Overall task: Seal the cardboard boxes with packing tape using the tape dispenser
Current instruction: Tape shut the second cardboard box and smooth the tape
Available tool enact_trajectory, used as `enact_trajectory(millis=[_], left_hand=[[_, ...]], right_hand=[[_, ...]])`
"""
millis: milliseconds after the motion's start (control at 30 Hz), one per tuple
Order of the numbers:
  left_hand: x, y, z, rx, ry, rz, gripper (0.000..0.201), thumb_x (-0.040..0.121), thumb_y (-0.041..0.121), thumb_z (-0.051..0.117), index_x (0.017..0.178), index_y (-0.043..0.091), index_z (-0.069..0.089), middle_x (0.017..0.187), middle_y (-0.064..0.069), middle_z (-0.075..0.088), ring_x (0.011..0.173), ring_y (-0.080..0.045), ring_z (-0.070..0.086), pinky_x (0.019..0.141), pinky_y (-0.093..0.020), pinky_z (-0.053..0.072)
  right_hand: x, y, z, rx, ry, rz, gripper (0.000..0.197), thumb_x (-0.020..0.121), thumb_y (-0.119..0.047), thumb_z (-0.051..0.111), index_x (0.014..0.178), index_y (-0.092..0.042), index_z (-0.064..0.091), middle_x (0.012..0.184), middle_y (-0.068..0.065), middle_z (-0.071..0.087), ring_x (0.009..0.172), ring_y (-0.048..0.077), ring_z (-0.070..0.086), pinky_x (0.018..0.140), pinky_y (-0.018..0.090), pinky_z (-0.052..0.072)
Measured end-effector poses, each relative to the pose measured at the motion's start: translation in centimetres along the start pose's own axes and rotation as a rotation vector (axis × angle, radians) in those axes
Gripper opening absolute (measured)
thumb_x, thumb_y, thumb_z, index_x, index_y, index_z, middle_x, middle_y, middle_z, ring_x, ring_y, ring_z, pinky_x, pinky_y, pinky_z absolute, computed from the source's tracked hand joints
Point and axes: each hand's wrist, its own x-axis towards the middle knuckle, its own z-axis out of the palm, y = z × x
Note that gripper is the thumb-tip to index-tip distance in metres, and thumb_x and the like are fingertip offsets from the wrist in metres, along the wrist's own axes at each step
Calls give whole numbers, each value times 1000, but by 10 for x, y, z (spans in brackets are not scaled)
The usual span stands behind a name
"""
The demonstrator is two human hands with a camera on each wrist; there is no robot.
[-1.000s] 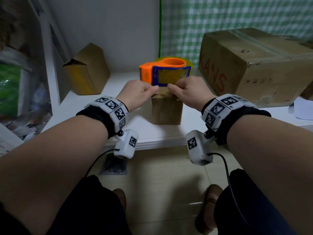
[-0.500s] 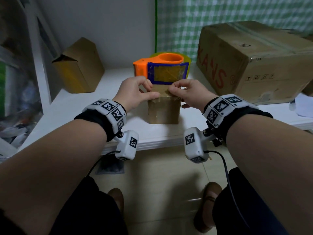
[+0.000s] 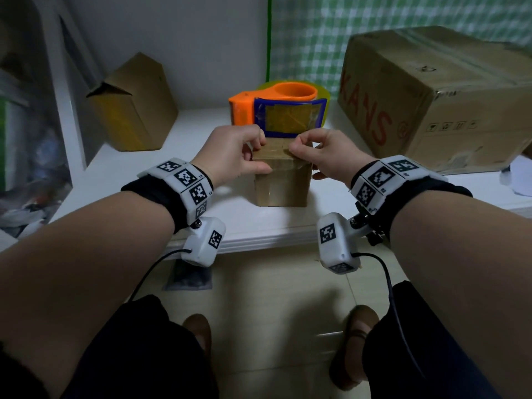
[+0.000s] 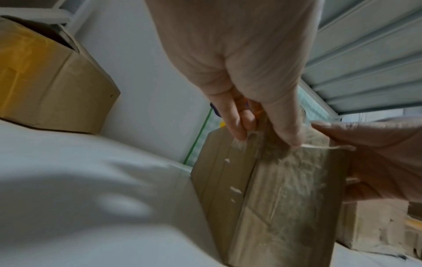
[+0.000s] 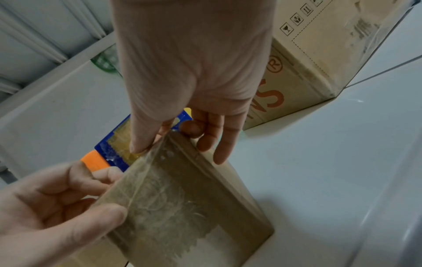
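Observation:
A small cardboard box (image 3: 283, 182) stands on the white shelf (image 3: 144, 174). A strip of clear tape (image 5: 164, 195) runs over its top and down its front. My left hand (image 3: 259, 156) grips the box's top left edge, thumb laid along the front; the left wrist view shows its thumb (image 4: 287, 133) pressing on the tape. My right hand (image 3: 293, 149) pinches the tape at the top right edge between thumb (image 5: 137, 142) and forefinger. The orange and blue tape dispenser (image 3: 276, 112) stands right behind the box, with neither hand on it.
A large cardboard box with red letters (image 3: 431, 105) fills the right of the shelf. An open cardboard box (image 3: 135, 108) lies tipped at the back left. White paper (image 3: 518, 180) lies at the far right. The shelf's front edge (image 3: 259, 240) is just below my wrists.
Both hands have come down from the dispenser's lower edge onto the small box's top. The left thumb now lies across the box's front.

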Motion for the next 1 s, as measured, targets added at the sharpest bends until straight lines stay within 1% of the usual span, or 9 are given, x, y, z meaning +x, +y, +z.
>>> enact_trajectory(millis=[133,233,333,433,567,667,800,867,1000], left_hand=[[-4,3,2,90,9,-13,40,66,26,84,95,11,61,86,-4,63,66,-15,55,69,-35,54],[-3,9,1,198,-18,-16,44,66,39,82,96,16,60,90,4,62,75,-17,57,71,-34,51],[1,15,-2,226,4,-70,45,68,62,69,84,22,59,90,5,63,79,-16,56,69,-34,48],[4,22,6,260,83,-138,48,67,72,59,71,25,51,86,2,60,82,-17,52,63,-32,43],[2,32,16,457,131,-115,47,76,67,56,72,21,46,77,5,47,83,-17,38,64,-29,31],[4,34,17,567,124,-40,46,78,65,54,72,21,43,78,5,44,87,-22,40,70,-32,29],[2,29,22,682,70,34,51,74,66,59,85,16,56,92,-3,60,93,-27,46,76,-35,32],[2,29,21,728,47,55,56,71,69,58,88,16,57,94,-3,60,91,-25,45,77,-35,33],[7,39,18,673,77,-25,57,76,79,40,74,22,45,81,5,48,85,-20,39,71,-33,31]], right_hand=[[-2,0,-1,-17,-10,-1,17,88,-40,64,75,-31,57,79,-4,53,73,12,51,69,32,54],[-5,-1,-3,-36,-16,0,14,88,-41,63,79,-32,58,82,-6,52,74,12,51,64,29,54],[-8,-2,-6,-46,-22,8,12,91,-42,59,93,-30,61,90,-2,55,79,15,54,63,27,54],[-10,-2,-8,-42,-31,22,25,93,-43,55,111,-27,61,104,4,59,85,18,56,67,29,56],[-10,0,-9,-22,-56,10,32,95,-43,51,121,-25,59,105,3,57,85,17,54,69,30,55],[-10,4,-9,1,-63,11,32,95,-42,51,122,-25,59,101,3,56,84,17,53,73,33,55],[-10,6,-10,11,-87,1,31,95,-43,51,121,-27,58,101,0,57,85,17,54,72,31,54],[-10,6,-12,1,-103,-10,30,95,-42,51,121,-28,58,96,-3,57,87,16,54,70,30,53],[-13,6,-17,-11,-123,-16,27,97,-42,47,116,-29,61,88,-7,55,85,14,54,71,32,53]])
